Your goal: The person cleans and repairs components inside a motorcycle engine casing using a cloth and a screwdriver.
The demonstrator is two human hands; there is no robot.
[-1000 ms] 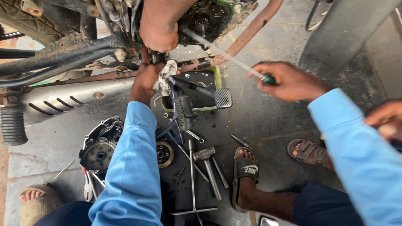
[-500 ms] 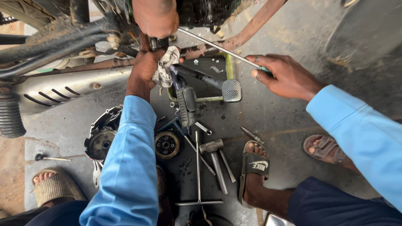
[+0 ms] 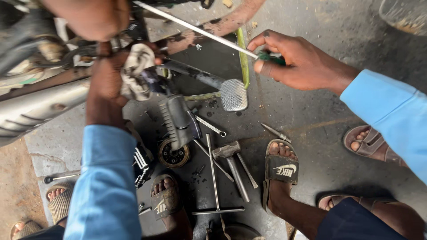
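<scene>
Green-handled screwdriver raised higher; rag still gripped.

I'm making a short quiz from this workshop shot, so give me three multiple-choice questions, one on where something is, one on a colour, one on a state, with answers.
1. Where does the hammer lie?
A. on the ground among loose tools
B. in the right hand
C. on the silver exhaust

2. What colour is the screwdriver handle in the right hand?
A. red
B. green
C. yellow

3. What is the left hand doing?
A. lying flat and open on the ground
B. gripping a dirty rag against the motorbike's parts
C. holding the T-handle wrench

Answers:
1 A: it rests on the concrete beside the T-handle wrench.
2 B: green shows between the closed fingers.
3 B: the fingers close on the rag up by the frame.
</scene>
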